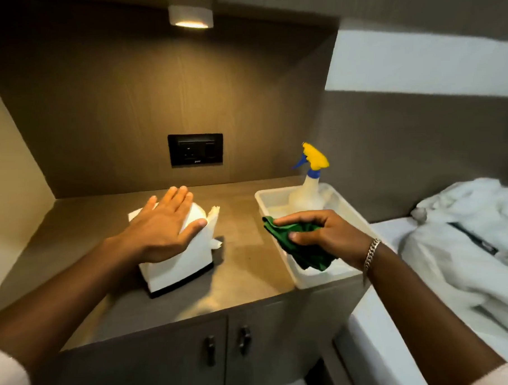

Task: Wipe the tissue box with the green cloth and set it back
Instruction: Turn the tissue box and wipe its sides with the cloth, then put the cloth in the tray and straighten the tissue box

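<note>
Taking the tissue box as landmark: I see it on the brown countertop, lying across the left half, its long axis running from near-left toward far-right, roughly toward the white tray that sits right of it. My left hand is the nearer one by far: flat, fingers spread and not closed on anything, hovering over or resting on the box's top; I cannot tell if it touches. My right hand is right of the box, well apart from it, over the near half of the tray, fingers pinched shut on the green cloth, which hangs bunched below the grip. So the cloth lies to the box's right and must travel left across the gap, I judge, while the left hand steadies or lifts the box. Box looks white, smooth, with a dark band along its base and a tissue sticking up at its far-right end; a bit of tissue also trails beside it on the counter. Spray bottle stands in the tray's far end, beyond the cloth hand. No wiping contact yet.
</note>
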Available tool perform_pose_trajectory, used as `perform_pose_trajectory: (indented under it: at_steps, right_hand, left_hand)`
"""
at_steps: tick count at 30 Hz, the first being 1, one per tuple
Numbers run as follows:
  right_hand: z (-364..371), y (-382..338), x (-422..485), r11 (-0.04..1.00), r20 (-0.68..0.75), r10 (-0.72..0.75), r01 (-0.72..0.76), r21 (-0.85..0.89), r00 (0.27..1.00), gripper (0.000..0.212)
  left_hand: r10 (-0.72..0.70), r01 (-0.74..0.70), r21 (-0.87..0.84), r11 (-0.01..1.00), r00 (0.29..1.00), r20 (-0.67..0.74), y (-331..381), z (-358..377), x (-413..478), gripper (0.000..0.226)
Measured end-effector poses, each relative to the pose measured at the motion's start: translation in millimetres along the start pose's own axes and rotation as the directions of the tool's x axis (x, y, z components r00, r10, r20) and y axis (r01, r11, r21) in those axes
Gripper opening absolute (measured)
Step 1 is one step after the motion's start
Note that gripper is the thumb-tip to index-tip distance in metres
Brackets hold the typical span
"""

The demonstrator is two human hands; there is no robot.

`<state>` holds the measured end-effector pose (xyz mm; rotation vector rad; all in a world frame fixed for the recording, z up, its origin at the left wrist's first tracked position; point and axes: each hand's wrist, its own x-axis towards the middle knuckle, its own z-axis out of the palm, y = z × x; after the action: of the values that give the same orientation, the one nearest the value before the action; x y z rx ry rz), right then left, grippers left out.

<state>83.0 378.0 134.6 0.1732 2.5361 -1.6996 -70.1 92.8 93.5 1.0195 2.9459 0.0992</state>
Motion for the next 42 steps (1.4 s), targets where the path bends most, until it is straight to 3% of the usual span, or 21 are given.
perform_pose_trajectory:
  at_steps: [3, 6, 9, 12, 18, 20, 21, 23, 24, 26, 28, 31, 34, 36, 39, 42]
  right_hand:
    - [-39, 34, 40, 0.885, -0.067, 0.0, -0.031, -0.465, 0.998, 0.031]
    - [-37, 70, 70, 0.75, -0.062, 0.053, -0.081, -0.657, 0.997, 0.031]
    - [-29, 101, 86, 0.572, 0.059, 0.16, -0.044, -0.819, 0.985, 0.051]
    - [-27, 121, 91, 0.469, 0.103, 0.306, -0.055, -0.882, 0.946, 0.075]
    - [-25, 123, 97, 0.369, 0.128, 0.403, -0.033, -0.929, 0.906, 0.107]
    - [-35, 103, 104, 0.306, 0.176, 0.459, 0.031, -0.952, 0.871, 0.1]
    - [-39, 86, 106, 0.276, 0.186, 0.444, 0.064, -0.959, 0.877, 0.089]
    - [-37, 38, 108, 0.324, 0.245, 0.261, 0.154, -0.934, 0.934, 0.072]
    - [-29, 12, 112, 0.423, 0.286, 0.122, 0.211, -0.881, 0.951, 0.065]
    - [2, -33, 123, 0.683, 0.315, -0.129, 0.314, -0.66, 0.94, 0.052]
    - [45, -60, 135, 0.834, 0.307, -0.232, 0.351, -0.425, 0.923, 0.045]
    - [96, -64, 154, 0.946, 0.307, -0.176, 0.247, -0.21, 0.935, 0.058]
    - [111, -58, 161, 0.992, 0.299, -0.099, 0.12, -0.05, 0.949, 0.068]
    - [109, -50, 159, 0.995, 0.242, -0.095, 0.103, -0.017, 0.966, 0.07]
    - [102, -34, 147, 0.993, 0.114, -0.049, 0.036, 0.114, 0.992, 0.077]
    - [99, -26, 113, 0.978, 0.043, 0.018, -0.026, 0.207, 0.999, 0.107]
  left_hand:
    - [-0.153, 0.155, 0.03, 0.987, 0.987, -0.056, 15, 7, 0, 0.107]
    - [-0.245, 0.248, 0.022, 0.968, 0.964, -0.102, 23, 13, 2, 0.115]
    - [-0.283, 0.288, 0.023, 0.957, 0.951, -0.125, 27, 14, 0, 0.114]
    - [-0.29, 0.297, 0.034, 0.954, 0.947, -0.14, 29, 12, -2, 0.109]
    - [-0.231, 0.24, 0.002, 0.971, 0.935, -0.27, 34, 11, -12, 0.099]
    - [-0.235, 0.18, -0.162, 0.97, 0.865, -0.443, 48, 10, -25, 0.088]
    - [-0.291, 0.15, -0.291, 0.945, 0.792, -0.537, 58, 12, -34, 0.081]
    - [-0.483, 0.091, -0.56, 0.823, 0.63, -0.608, 87, 23, -54, 0.071]
    - [-0.572, 0.06, -0.666, 0.744, 0.573, -0.587, 103, 31, -61, 0.071]
    - [-0.692, 0.0, -0.821, 0.571, 0.539, -0.481, 136, 50, -66, 0.077]
    - [-0.776, -0.068, -0.923, 0.38, 0.521, -0.357, 160, 61, -59, 0.082]
    - [-0.856, -0.133, -0.981, 0.141, 0.481, -0.188, 175, 58, -47, 0.08]
    - [-0.877, -0.197, -0.979, 0.048, 0.462, -0.136, 164, 56, -45, 0.093]
    - [-0.854, -0.234, -0.971, 0.04, 0.496, -0.155, 155, 55, -45, 0.077]
    - [-0.817, -0.234, -0.972, 0.016, 0.557, -0.147, 135, 64, -46, 0.073]
    - [-0.753, -0.256, -0.962, -0.096, 0.651, -0.097, 109, 63, -47, 0.073]
